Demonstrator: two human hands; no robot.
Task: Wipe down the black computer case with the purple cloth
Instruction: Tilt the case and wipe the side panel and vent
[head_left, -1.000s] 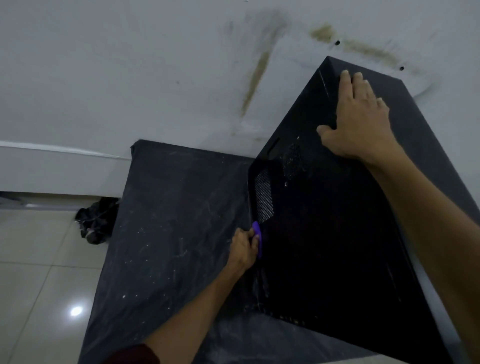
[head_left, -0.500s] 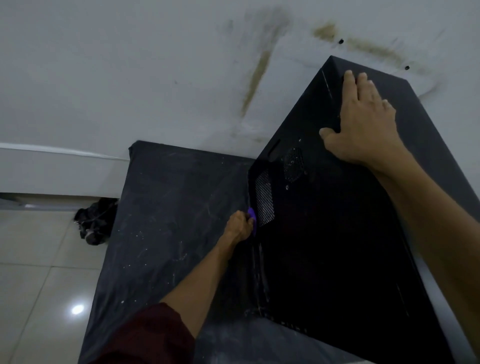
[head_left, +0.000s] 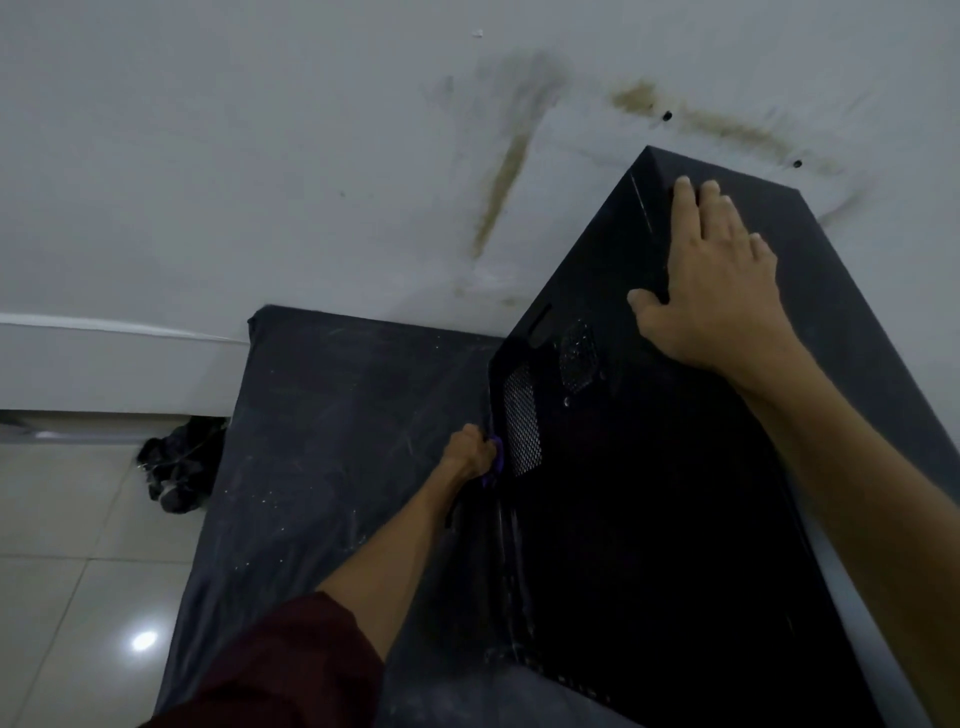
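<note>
Background: a pale grey wall with a brownish stain streak and two small dark holes near the case's top corner.
Floor: glossy pale tiles at the lower left, showing one bright spot of reflected light.
Bundle: a dark crumpled heap lies on the tiles just beside the mat's left edge; what it is I cannot tell.
Surface: a dark, scuffed mat flecked with white specks runs up to the wall.
Computer case: the black computer case stands on the right part of the mat, its far top corner close to the wall.
Case openings: a mesh vent near its left edge, a round grille above that, and a narrow slot higher still.
Case contents: the box is closed on the sides in view, and nothing inside shows through the mesh.
Right hand: the right hand lies flat on the case's upper panel, fingers straight and close together, thumb spread out to the side.
Left hand: the left hand is at the case's left edge beside the mesh vent, fingers curled round the cloth.
Purple cloth: the purple cloth is bunched in the left hand, only a small piece showing, touching the case's edge.
Sleeve: a dark red sleeve covers the left upper arm.
</note>
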